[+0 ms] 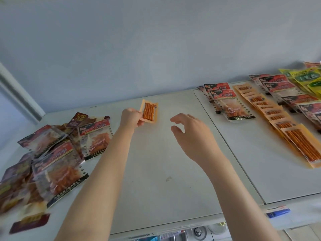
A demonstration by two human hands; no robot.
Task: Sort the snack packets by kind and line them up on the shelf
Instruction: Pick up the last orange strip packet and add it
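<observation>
My left hand (pixel 131 118) pinches a small orange packet of spicy sticks (pixel 149 111) by its left edge, above the middle back of the white shelf (pixel 156 162). To its right my right hand (pixel 189 131) hovers, fingers apart and holding nothing. An unsorted heap of red-and-clear snack packets (pixel 57 153) lies at the left. On the right, sorted rows lie flat: red-label packets (pixel 227 101), an overlapping line of orange stick packets (pixel 278 117), further red-label packets (pixel 284 89) and yellow-green packets (pixel 307 79).
A dark red packet (pixel 29 223) lies at the front left edge. A seam (pixel 225 145) divides the shelf into two panels. A blue price tag (pixel 278 213) sits on the front rail. The pale wall (pixel 156 49) stands close behind the shelf.
</observation>
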